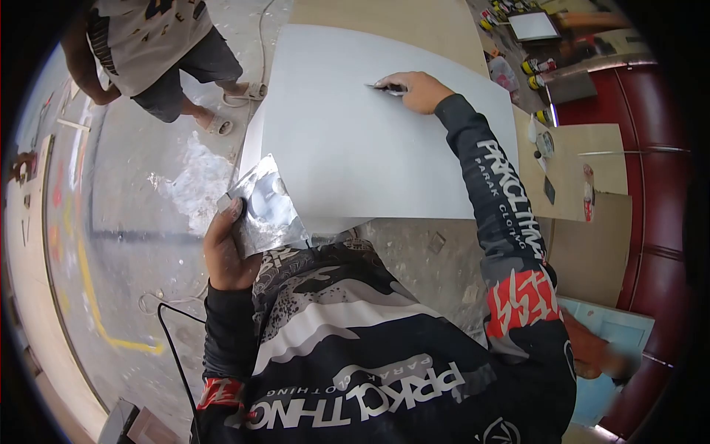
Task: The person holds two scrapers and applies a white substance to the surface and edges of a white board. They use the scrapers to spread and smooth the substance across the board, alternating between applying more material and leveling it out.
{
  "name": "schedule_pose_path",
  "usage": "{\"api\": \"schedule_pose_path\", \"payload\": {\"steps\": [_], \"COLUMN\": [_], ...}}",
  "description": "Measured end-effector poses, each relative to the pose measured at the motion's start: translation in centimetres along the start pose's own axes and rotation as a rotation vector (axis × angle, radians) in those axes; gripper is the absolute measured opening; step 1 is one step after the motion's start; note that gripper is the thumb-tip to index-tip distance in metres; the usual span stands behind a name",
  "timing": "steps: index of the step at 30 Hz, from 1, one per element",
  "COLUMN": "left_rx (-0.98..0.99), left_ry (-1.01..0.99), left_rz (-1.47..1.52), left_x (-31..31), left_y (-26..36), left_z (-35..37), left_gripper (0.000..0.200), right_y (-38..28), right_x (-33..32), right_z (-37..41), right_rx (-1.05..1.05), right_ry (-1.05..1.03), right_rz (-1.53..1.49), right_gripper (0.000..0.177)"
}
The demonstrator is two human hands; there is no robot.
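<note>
A large white panel (384,155) lies before me. Over its upper part, my right hand (421,92) grips a small dark-handled scraper (392,88), its thin blade pointing left at the panel's surface. My left hand (228,240) holds a shiny metal plate (268,207) by its left side, thumb on top, near the panel's lower left corner. Whitish smears mark the plate and my left thumb.
A person in shorts (177,59) stands at the upper left. Right of the panel is a board (603,140) with small tools. Cans (536,66) stand at the upper right. Another person's arm (584,344) shows at the lower right. A black cable (171,325) hangs at the lower left.
</note>
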State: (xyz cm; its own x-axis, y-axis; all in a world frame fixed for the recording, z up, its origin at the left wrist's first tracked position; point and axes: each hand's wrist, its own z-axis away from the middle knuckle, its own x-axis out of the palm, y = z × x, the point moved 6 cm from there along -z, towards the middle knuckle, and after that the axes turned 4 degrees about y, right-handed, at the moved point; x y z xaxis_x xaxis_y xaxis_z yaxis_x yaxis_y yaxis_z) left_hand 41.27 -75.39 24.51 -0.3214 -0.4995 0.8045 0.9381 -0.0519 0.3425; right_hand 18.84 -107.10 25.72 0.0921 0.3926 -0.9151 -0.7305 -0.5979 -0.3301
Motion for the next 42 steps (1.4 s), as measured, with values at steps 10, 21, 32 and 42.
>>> {"api": "schedule_pose_path", "payload": {"steps": [10,21,32,42], "left_rx": [-0.113,-0.201,-0.242,0.289], "left_ry": [-0.056,-0.087,-0.282,-0.481], "left_rz": [-0.109,-0.151,-0.412,-0.454], "left_x": [1.7,3.0,5.0,13.1], "left_y": [-1.9,-3.6,-6.6,-3.8], "left_z": [-1.3,-3.0,-2.7,-2.2], "left_gripper": [0.041,0.034,0.034,0.046], "right_y": [-5.0,-12.3,-18.5,-10.8], "right_x": [4.3,7.2,0.5,2.4], "right_z": [11.8,21.8,23.6,22.7], "right_rx": [-0.114,0.019,-0.133,0.049], "right_ry": [0.142,0.264,0.742,0.6], "right_rz": [-0.117,-0.214,-0.501,-0.681], "right_gripper": [0.035,0.042,0.057,0.05]}}
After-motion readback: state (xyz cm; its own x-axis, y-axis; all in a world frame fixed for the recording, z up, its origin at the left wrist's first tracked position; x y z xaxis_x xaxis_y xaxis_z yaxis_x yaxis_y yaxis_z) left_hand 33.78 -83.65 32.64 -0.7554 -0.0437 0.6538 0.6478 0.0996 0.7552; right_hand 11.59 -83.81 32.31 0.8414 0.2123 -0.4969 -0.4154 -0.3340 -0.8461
